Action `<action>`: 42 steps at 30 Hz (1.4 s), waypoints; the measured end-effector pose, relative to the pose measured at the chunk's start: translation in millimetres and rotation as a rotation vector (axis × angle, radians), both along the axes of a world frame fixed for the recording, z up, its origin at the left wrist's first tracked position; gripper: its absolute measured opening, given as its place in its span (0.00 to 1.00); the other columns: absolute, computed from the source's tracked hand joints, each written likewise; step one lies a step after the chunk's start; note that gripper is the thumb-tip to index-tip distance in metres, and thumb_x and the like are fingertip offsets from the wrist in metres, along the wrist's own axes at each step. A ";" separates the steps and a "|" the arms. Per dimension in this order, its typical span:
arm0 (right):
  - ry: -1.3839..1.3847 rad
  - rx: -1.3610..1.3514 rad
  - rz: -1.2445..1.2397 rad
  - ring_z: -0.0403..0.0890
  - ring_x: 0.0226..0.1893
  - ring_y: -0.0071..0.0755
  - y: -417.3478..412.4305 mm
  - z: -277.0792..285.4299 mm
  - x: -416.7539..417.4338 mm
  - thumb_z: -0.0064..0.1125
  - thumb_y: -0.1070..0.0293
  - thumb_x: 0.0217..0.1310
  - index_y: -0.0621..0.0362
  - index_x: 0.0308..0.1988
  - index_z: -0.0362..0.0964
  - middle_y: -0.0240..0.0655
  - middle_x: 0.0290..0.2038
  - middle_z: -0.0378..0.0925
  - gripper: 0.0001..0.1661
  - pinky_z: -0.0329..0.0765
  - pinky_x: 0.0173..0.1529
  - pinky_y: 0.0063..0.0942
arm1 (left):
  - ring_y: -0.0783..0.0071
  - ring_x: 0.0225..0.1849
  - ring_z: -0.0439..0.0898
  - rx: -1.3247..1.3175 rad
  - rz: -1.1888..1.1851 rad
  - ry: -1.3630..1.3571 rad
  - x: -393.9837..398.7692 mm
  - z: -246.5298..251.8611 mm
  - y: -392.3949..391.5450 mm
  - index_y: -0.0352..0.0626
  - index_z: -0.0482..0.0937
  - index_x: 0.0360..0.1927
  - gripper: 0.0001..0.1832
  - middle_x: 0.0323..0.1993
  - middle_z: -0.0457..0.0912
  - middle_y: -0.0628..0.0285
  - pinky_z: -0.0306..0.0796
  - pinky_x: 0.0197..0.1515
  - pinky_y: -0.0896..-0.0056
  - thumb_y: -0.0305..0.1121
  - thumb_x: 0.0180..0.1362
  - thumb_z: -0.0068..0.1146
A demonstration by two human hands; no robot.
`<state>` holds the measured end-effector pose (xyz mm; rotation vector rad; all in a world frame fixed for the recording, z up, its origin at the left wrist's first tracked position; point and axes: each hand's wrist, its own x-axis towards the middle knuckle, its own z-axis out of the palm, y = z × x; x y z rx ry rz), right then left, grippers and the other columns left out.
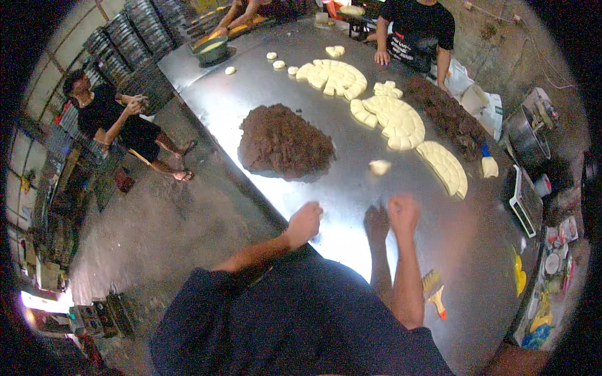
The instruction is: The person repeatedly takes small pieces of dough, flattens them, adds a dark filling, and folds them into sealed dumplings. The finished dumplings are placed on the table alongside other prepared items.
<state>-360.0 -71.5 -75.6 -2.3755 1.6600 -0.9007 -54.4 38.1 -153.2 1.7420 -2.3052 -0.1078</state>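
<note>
My left hand (303, 225) is curled above the near edge of the metal table (343, 197). A small pale bit, which looks like dough, shows at its fingertips. My right hand (404, 214) is over the table to the right, blurred, its fingers curled; whether anything is inside cannot be seen. Beyond it lies a blurred lump of dough (380, 167), apart from both hands. A large mound of brown crumbly filling (284, 141) sits ahead on the left. Cut dough pieces lie in flat clusters, a far one (334, 77), a middle one (400, 122) and a near one (444, 167).
A brush (433, 293) lies by my right forearm. More brown filling (442, 115) and a scale (524, 202) line the right side. One person (416, 33) stands across the table, another sits (117, 117) at left. Far hands (230, 23) reach to a bowl (211, 50).
</note>
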 end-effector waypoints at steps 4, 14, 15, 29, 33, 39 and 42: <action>-0.646 0.257 0.046 0.82 0.44 0.43 62.1 46.6 72.1 0.60 0.65 0.59 0.59 0.39 0.79 0.41 0.39 0.82 0.10 0.76 0.50 0.35 | 0.51 0.42 0.83 -0.048 0.430 0.633 -29.5 46.3 8.9 0.42 0.71 0.54 0.23 0.43 0.83 0.53 0.76 0.50 0.55 0.29 0.53 0.60; -0.088 -0.823 -0.331 0.74 0.20 0.35 17.3 150.1 51.0 0.47 0.44 0.67 0.61 0.26 0.72 0.39 0.23 0.77 0.30 0.73 0.28 0.35 | 0.76 0.34 0.76 0.087 0.062 1.562 -128.9 316.2 -33.6 0.38 0.84 0.28 0.18 0.33 0.82 0.63 0.68 0.36 0.68 0.44 0.63 0.60; -0.431 -0.640 -0.139 0.74 0.21 0.36 36.8 156.5 84.2 0.47 0.43 0.67 0.60 0.27 0.72 0.39 0.23 0.77 0.30 0.73 0.28 0.36 | 0.75 0.29 0.74 0.090 0.118 1.635 -112.7 306.0 -35.8 0.39 0.82 0.24 0.22 0.27 0.79 0.64 0.66 0.32 0.67 0.47 0.64 0.56; -0.111 0.108 0.375 0.74 0.57 0.48 -99.1 -12.3 214.7 0.56 0.75 0.55 0.60 0.54 0.74 0.46 0.58 0.73 0.23 0.70 0.62 0.39 | 0.59 0.47 0.80 0.535 0.853 2.035 117.1 93.8 23.4 0.41 0.74 0.51 0.17 0.43 0.80 0.55 0.76 0.50 0.58 0.30 0.57 0.52; 0.043 0.118 0.480 0.73 0.57 0.53 -149.4 -57.0 254.4 0.56 0.76 0.54 0.61 0.54 0.74 0.48 0.56 0.73 0.25 0.70 0.62 0.42 | 0.59 0.47 0.79 0.560 0.950 2.215 139.9 88.7 42.3 0.34 0.74 0.50 0.20 0.44 0.80 0.54 0.72 0.55 0.57 0.31 0.53 0.50; 0.210 0.142 0.367 0.78 0.46 0.59 -144.6 -77.8 225.3 0.59 0.69 0.53 0.57 0.48 0.79 0.54 0.46 0.77 0.20 0.75 0.50 0.47 | 0.63 0.34 0.79 0.481 0.858 2.118 132.7 99.2 24.2 0.39 0.75 0.50 0.23 0.37 0.79 0.58 0.76 0.35 0.63 0.31 0.48 0.57; 0.347 0.376 0.418 0.81 0.41 0.56 -144.7 -40.7 208.9 0.55 0.75 0.49 0.61 0.44 0.81 0.54 0.47 0.79 0.19 0.76 0.47 0.45 | 0.64 0.42 0.81 0.325 0.650 1.722 121.1 84.1 5.7 0.37 0.79 0.50 0.19 0.43 0.82 0.57 0.76 0.46 0.65 0.27 0.52 0.62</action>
